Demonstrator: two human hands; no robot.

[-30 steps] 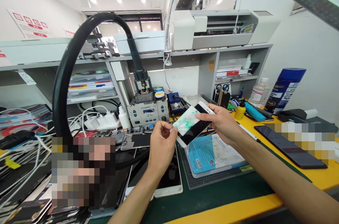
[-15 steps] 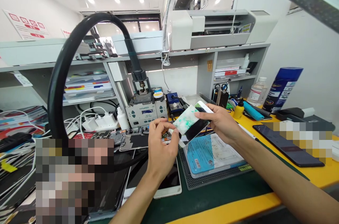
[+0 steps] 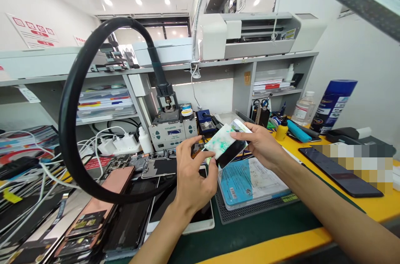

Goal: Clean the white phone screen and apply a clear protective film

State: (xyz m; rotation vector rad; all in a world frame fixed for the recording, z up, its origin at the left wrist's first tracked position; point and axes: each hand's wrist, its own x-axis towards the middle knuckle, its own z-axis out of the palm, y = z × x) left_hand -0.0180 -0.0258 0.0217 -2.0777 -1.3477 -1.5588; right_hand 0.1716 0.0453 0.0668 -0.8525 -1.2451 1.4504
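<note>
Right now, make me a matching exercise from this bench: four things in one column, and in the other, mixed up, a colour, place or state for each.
Things:
1. White-framed phone
2. Small squeeze bottle
3. Thick hose
4. Tall can

Descriptions:
A. Black, curving in a big loop
B. Mostly dark blue, at the right near the wall
C. Gripped by the right hand
D. Yellow

Right pairs: 1-C, 2-D, 3-A, 4-B
</note>
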